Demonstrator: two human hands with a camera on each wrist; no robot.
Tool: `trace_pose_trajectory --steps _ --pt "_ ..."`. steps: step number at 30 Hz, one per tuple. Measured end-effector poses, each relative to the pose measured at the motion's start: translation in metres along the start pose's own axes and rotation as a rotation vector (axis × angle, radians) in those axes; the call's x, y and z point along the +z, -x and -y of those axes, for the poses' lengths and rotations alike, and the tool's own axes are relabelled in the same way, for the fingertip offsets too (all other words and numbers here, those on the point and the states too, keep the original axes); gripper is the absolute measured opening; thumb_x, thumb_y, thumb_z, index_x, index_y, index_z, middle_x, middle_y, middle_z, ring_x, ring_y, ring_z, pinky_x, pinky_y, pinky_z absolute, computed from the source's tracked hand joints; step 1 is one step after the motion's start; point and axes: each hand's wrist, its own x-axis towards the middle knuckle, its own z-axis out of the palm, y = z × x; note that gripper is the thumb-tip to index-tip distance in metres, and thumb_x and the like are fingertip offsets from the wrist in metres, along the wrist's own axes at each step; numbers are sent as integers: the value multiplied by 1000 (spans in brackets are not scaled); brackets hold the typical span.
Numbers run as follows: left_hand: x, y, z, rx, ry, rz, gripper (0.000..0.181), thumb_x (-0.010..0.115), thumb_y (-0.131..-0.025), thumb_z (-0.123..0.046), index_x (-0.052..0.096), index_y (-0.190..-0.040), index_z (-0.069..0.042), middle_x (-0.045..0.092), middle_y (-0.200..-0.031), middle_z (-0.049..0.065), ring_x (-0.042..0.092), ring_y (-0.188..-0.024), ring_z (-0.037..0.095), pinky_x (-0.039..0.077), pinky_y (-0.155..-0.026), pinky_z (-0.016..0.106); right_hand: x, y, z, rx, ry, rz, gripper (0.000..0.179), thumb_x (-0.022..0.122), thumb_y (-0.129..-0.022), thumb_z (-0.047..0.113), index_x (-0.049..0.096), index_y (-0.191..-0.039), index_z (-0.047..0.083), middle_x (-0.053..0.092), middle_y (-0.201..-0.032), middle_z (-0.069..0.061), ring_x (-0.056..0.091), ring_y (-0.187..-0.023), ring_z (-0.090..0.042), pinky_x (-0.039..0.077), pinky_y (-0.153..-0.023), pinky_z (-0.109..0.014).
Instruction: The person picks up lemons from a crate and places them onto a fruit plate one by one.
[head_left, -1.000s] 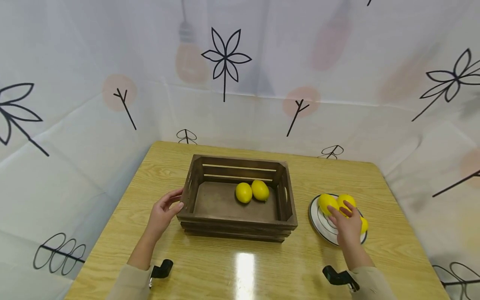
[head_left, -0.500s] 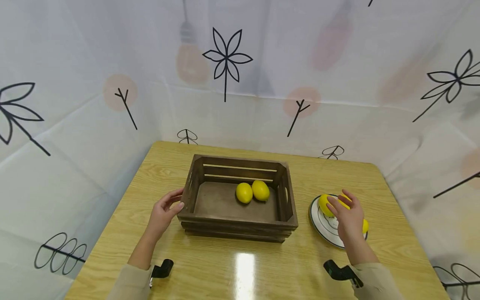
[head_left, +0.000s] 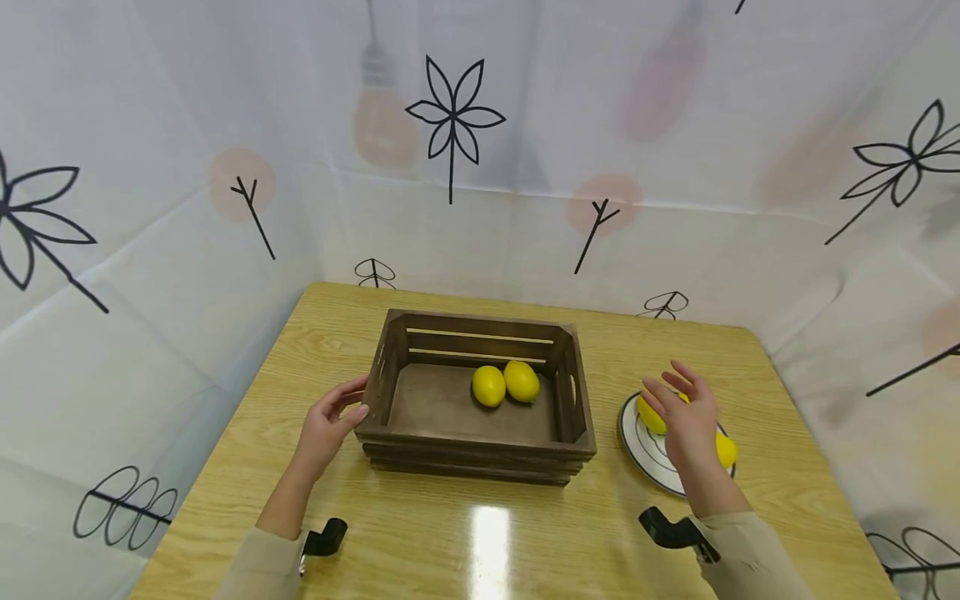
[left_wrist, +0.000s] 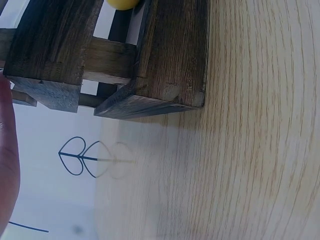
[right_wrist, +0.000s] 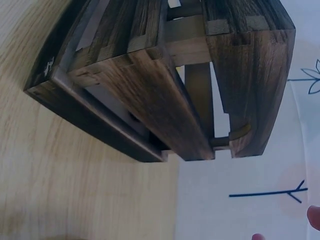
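Along the near edge of my view, the sleeves (head_left: 262, 567) carry their black wrist mounts (head_left: 324, 537) over the wooden table (head_left: 420, 533). I have the left hand (head_left: 318, 429) at the crate's left end, thumb and fingers apart, touching the wood without any clear grip; the left wrist view shows just one straight finger (left_wrist: 7, 160) there, so I can't tell how the others lie. Over on my right, the right hand (head_left: 688, 421) is above the plate (head_left: 643, 450) with its fingers spread, and I see nothing held; the right wrist camera catches two separate fingertips (right_wrist: 314, 218). On the plate, one lemon (head_left: 725, 450) is right of the hand and another lemon (head_left: 649, 414) is partly behind the thumb side; I can't tell whose yellow shows between the fingers. I judge these fruits light, firm and smooth, hard to bruise but ready to roll, so I'd cup one round its middle, thumb opposite fingers. Left of the plate, the slatted crate (head_left: 472, 458) looks stiff and sturdy, best lifted by the cut-out (head_left: 573, 388) at each end. Two yellow lemons (head_left: 488, 386) rest together on its floor, toward the right. Beyond everything hangs the printed cloth (head_left: 525, 150).
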Motion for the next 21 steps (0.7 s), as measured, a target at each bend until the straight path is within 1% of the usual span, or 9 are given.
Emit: trace_pose_trajectory --steps 6,8,13,18,21 --pt "0 0 1 6 -10 0 40 56 -91 2 48 -129 9 54 -123 4 51 -107 12 45 -86 18 9 0 3 -5 -12 13 63 67 -83 1 37 -137 10 38 -115 -2 55 -93 -12 48 -83 -27" --pt "0 -1 1 6 -13 -1 40 56 -91 1 48 -129 9 54 -123 5 51 -107 12 44 -86 18 13 0 4 -11 -9 24 63 67 -83 1 36 -138 9 38 -115 -2 55 -93 -12 49 -81 -26" --pt "0 0 1 1 -20 -1 40 57 -91 0 48 -129 8 54 -123 5 51 -107 11 44 -86 18 20 1 4 -30 -26 56 57 66 -83 -1 39 -132 10 38 -114 -3 56 -92 -13 51 -78 -24" --pt "0 1 2 5 -16 3 40 57 -91 0 48 -129 8 53 -124 7 51 -107 13 44 -86 18 27 1 6 -64 -28 91 50 65 -84 0 42 -126 13 37 -114 -4 55 -93 -13 50 -80 -25" --pt "0 1 2 10 -14 4 40 56 -91 0 48 -129 8 54 -123 7 51 -107 13 45 -85 18 31 1 7 -75 -19 100 48 64 -85 -1 43 -125 13 38 -114 -4 54 -93 -14 50 -82 -26"
